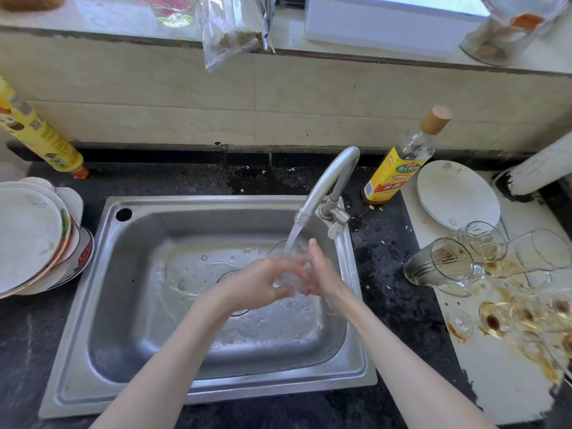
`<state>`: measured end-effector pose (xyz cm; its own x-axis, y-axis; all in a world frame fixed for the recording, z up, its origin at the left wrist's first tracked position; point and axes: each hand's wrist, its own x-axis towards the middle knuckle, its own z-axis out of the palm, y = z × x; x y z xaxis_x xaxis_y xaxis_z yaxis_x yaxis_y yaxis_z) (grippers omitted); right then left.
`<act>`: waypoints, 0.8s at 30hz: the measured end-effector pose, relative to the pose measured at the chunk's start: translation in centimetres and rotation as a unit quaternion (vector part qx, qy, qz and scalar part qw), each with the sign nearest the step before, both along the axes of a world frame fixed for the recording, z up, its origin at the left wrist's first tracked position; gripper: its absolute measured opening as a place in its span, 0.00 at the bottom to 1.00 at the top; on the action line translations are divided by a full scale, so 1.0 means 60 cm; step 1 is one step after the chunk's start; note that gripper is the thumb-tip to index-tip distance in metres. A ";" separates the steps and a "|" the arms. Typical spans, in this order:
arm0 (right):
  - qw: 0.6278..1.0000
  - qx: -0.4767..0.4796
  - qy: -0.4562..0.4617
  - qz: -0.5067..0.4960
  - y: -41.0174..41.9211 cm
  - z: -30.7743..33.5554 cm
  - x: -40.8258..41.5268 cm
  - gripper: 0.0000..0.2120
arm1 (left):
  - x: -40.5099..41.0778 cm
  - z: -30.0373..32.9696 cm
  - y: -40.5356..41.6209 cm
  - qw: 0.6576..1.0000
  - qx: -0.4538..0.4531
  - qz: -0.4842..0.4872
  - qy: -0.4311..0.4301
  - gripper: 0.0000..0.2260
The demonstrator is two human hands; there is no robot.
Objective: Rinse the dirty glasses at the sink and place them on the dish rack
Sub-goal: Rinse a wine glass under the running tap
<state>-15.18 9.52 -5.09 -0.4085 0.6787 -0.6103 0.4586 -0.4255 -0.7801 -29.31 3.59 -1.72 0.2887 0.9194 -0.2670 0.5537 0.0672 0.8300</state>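
This is a home kitchen. A steel sink point(148, 305) is set in a dark speckled countertop point(387, 274), its faucet point(328, 184) running. Left of the sink stand stacked plates point(31, 239); right of it lie stained glasses point(448, 261) and a cooking-oil bottle point(399, 162). Behind the sink rises a tiled wall point(216, 103).

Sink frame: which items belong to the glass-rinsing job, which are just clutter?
In the job:
- glass gripped by left hand and right hand
- running tap
- sink
- dirty glasses on the right counter

Lying about:
- plate stack, left
- white plate, right
- oil bottle
- yellow bottle
- plastic bag on the sill
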 end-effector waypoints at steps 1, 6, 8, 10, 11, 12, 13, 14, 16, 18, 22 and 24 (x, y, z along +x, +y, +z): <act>1.000 -0.017 0.005 0.017 0.003 0.003 0.003 0.33 | -0.007 -0.002 0.001 0.998 -0.017 -0.048 0.033 0.10; 0.998 -0.016 0.018 0.058 0.000 0.014 0.007 0.31 | -0.014 -0.009 0.005 0.993 -0.042 0.092 -0.053 0.04; 0.997 0.020 0.046 0.051 -0.008 0.006 0.007 0.27 | -0.008 -0.008 0.006 0.972 -0.030 0.209 -0.105 0.08; 0.997 0.048 0.037 0.049 -0.013 0.002 0.006 0.25 | -0.002 -0.006 0.006 0.958 -0.010 0.253 -0.133 0.11; 0.997 0.060 0.031 0.038 -0.011 0.001 0.004 0.25 | -0.001 -0.003 0.006 0.962 -0.009 0.234 -0.141 0.10; 0.997 0.065 0.025 0.023 -0.008 0.000 0.003 0.26 | -0.003 0.001 0.005 0.972 -0.023 0.183 -0.142 0.06; 0.998 0.055 0.017 0.017 -0.003 0.002 0.002 0.29 | -0.008 0.004 0.004 0.984 -0.041 0.114 -0.128 0.03; 0.999 0.030 0.005 0.020 0.001 0.005 0.001 0.32 | -0.014 0.005 0.003 0.991 -0.057 0.049 -0.112 0.06; 0.999 -0.024 0.001 0.037 0.006 0.010 0.003 0.33 | -0.023 0.008 0.006 0.991 -0.083 0.005 -0.106 0.10; 0.999 -0.030 0.003 0.038 0.001 0.008 0.004 0.34 | -0.023 0.013 0.010 0.986 -0.081 0.072 -0.126 0.09; 0.997 0.046 0.044 0.034 -0.014 -0.005 -0.004 0.25 | -0.001 0.005 0.015 0.970 -0.012 0.224 -0.093 0.09; 0.998 0.058 0.032 0.018 -0.009 -0.002 -0.005 0.25 | 0.000 0.004 0.015 0.970 -0.018 0.201 -0.133 0.08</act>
